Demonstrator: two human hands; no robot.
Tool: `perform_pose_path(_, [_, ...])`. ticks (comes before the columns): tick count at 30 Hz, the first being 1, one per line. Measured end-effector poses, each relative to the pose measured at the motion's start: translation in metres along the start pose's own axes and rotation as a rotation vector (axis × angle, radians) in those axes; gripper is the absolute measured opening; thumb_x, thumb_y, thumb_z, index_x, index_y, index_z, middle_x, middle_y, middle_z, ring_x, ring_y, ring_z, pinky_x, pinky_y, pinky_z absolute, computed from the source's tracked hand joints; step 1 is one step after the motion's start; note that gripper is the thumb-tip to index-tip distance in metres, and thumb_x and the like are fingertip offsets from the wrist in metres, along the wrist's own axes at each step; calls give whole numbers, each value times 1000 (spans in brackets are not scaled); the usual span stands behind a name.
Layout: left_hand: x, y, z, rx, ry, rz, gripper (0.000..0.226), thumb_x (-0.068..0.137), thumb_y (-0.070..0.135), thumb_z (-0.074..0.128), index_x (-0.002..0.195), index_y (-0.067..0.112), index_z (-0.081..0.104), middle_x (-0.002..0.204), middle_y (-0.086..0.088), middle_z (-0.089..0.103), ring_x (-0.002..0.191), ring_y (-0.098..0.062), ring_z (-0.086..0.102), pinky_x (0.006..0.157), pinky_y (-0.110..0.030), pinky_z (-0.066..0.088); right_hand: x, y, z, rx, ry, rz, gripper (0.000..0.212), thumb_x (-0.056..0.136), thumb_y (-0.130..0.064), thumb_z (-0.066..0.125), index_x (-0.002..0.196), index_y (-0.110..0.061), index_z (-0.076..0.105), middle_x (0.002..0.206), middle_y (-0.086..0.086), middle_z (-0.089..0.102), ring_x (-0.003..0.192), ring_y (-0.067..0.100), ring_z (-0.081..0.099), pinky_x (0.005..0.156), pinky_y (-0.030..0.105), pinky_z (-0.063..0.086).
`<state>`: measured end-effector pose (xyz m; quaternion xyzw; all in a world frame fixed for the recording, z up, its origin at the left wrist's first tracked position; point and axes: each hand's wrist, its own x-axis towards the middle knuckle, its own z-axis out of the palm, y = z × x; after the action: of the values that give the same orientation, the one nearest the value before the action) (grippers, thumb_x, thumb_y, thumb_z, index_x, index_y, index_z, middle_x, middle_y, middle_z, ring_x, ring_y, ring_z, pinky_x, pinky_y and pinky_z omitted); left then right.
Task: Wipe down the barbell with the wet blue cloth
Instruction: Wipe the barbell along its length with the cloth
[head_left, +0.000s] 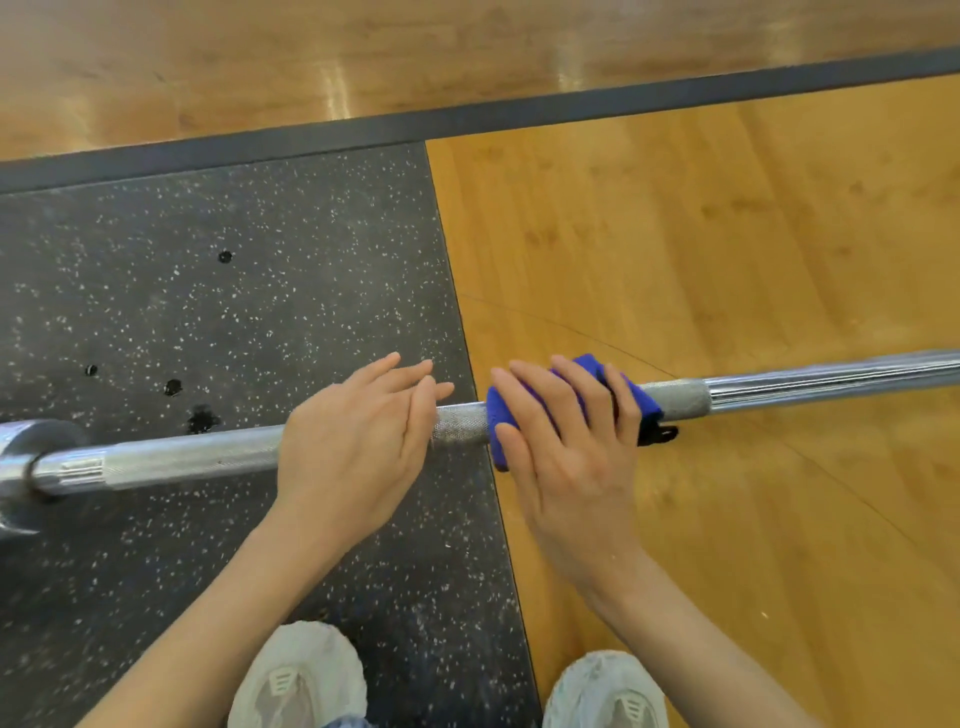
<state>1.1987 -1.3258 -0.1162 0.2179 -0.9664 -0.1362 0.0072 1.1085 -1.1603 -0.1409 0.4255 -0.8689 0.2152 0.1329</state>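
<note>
Two pale grey shoes (304, 675) stand nearest, at 6 o'clock. Above them the knurled steel barbell (182, 460) runs from 9 to 3 o'clock across the speckled black rubber mat (208, 286) and wooden floor (727, 234). The right hand (566, 441) presses the folded wet blue cloth (498, 410) onto the shaft with fingers straight. The left hand (358, 441) rests open just beside it. Unwiped shaft extends both ways; the right hand is nearer the 3 o'clock run.

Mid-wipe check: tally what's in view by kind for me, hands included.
Barbell: 1
Blue cloth: 1
Hands: 2, left hand and right hand
Shoes: 2, one and another
Total: 6
</note>
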Motion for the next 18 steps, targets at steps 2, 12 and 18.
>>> perform_pose_path(2, [7,-2,-5,-12,-38,-27,61,105,43,15,114,41,75,127,19,69,129,-7,58,86,-33,56,9,-2,8,10,-5,-152,40,111,-35,36,135,-17,63,136,1,64,128,26,55,115,48,32])
perform_pose_path(12, [51,-9,-12,90,46,20,68,102,44,8,126,33,70,132,7,68,134,-16,54,95,-39,48,30,22,22,42,74,-106,37,112,-32,36,143,-17,51,146,3,56,138,28,45,121,50,24])
perform_pose_path(18, [46,-8,4,118,332,108,50,111,29,21,148,13,52,155,-5,47,151,-30,29,123,-47,16,38,46,25,0,118,-31,37,111,-28,38,145,-16,45,149,6,52,142,31,40,121,54,23])
